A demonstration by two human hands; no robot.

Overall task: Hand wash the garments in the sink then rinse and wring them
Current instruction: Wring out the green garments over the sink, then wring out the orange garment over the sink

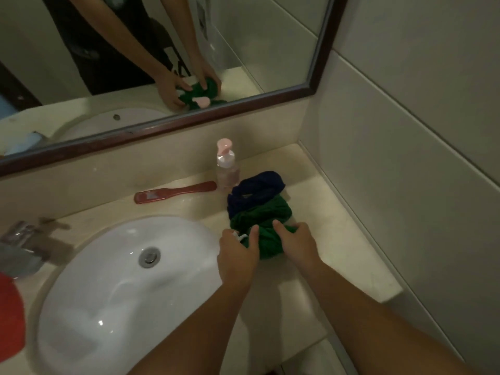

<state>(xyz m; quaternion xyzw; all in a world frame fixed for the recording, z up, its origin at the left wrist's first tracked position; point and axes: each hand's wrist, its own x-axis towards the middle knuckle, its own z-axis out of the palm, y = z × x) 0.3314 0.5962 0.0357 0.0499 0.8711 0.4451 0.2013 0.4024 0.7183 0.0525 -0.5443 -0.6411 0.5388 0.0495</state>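
Head view: white oval sink [81,280], metal drain plug [149,257] at its bottom; can't tell if there's water in it. Clear pump bottle [227,169] with pink pump head stands on the counter [346,239] by the backsplash, contents look pale pink. Green garment [265,215] lies bunched on the counter just right of the sink, dark blue garment [257,188] touching it on the far side. Left hand [238,255] grips the garment's near-left edge, thumb curled over the fabric. Right hand [297,244] grips the near-right side, fingers clamped into the cloth. Both forearms reach in from below, palms down. Red flat-handled tool [176,192] lies left of the bottle. Mirror [322,50] reflects both hands on the green cloth.
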